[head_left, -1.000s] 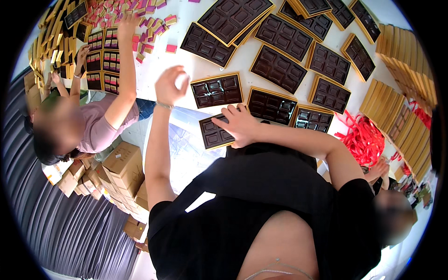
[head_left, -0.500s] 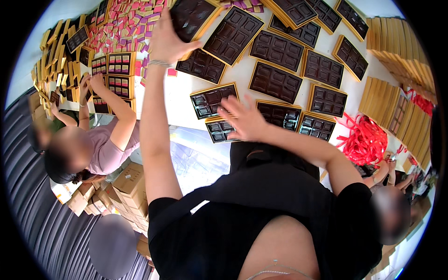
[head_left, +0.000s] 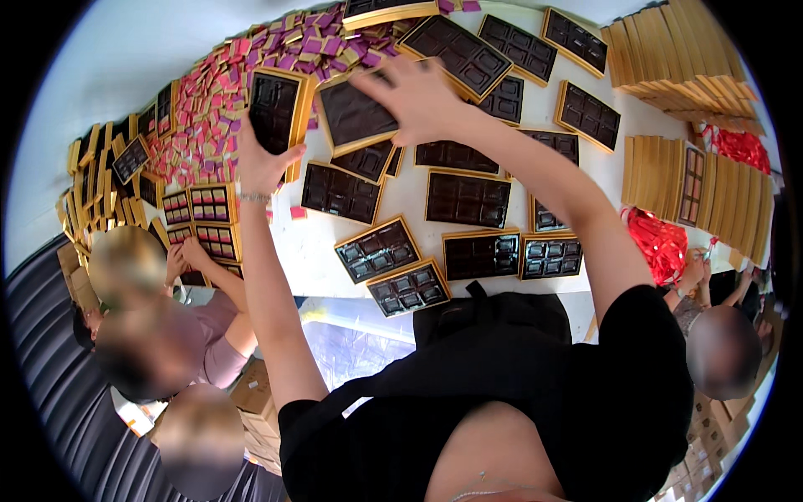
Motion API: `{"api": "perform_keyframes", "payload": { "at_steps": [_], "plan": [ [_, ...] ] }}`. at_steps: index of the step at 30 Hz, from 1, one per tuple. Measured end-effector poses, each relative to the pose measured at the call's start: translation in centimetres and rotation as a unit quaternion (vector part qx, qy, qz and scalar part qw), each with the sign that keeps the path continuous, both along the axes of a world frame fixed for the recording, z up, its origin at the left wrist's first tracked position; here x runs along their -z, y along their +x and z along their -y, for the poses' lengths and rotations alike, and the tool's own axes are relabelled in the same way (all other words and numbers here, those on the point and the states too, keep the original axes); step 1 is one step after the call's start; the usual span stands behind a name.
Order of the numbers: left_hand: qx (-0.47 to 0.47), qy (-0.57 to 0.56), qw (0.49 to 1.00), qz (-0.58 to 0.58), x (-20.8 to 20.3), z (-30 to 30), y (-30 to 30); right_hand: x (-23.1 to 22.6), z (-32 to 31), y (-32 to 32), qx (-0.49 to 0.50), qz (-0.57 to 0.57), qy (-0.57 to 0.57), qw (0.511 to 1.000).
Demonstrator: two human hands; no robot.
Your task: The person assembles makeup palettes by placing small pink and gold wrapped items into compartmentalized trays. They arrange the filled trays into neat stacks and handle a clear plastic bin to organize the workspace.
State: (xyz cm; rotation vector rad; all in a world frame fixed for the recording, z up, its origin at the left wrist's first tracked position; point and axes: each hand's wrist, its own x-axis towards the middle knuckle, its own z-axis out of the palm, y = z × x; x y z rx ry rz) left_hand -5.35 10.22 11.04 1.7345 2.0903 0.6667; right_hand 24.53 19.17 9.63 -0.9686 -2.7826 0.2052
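Observation:
My left hand (head_left: 264,165) grips the near end of a gold-edged box with a dark compartment tray (head_left: 276,105), thumb at its right edge and fingers at its left. The box stands tilted beside the pile of small wrapped pieces. My right hand (head_left: 422,99) is open, fingers spread over the edge of another gold-edged tray box (head_left: 355,115) just to the right. Whether the fingertips press on it I cannot tell. Nearer to me lie several similar boxes, among them a dark tray box (head_left: 467,199) and a shiny one (head_left: 408,287). Their compartments look unfilled.
Small pink, purple and gold pieces (head_left: 213,113) cover the far left of the white table (head_left: 322,263). Rows of gold boxes (head_left: 673,50) and red ribbon (head_left: 657,243) are at the right. At left, co-workers' hands (head_left: 186,255) are by filled trays (head_left: 213,201).
My left hand has moved left and nearer with its box. My right hand has reached forward from the near trays to the box beside it. The view has shifted.

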Motion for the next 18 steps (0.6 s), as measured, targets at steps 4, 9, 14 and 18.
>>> {"api": "perform_keyframes", "payload": {
  "at_steps": [4, 9, 14, 18],
  "plan": [
    [0.137, 0.058, 0.985, -0.082, -3.2, -2.5, 4.7, -5.0, -3.8, 9.6, 0.348, 0.072, -0.011, 0.935],
    [0.276, 0.089, 0.952, -0.093, -3.3, -11.2, 15.9, -4.4, -12.9, 20.8, 0.493, 0.122, 0.006, 0.861],
    [0.342, -0.044, 0.912, -0.224, -5.1, -21.3, 26.3, -1.0, -15.7, 26.4, 0.494, 0.129, -0.102, 0.854],
    [0.370, -0.015, 0.906, -0.207, -2.9, -24.8, 30.2, 1.7, -15.5, 31.8, 0.470, 0.123, -0.096, 0.869]
  ]
}}
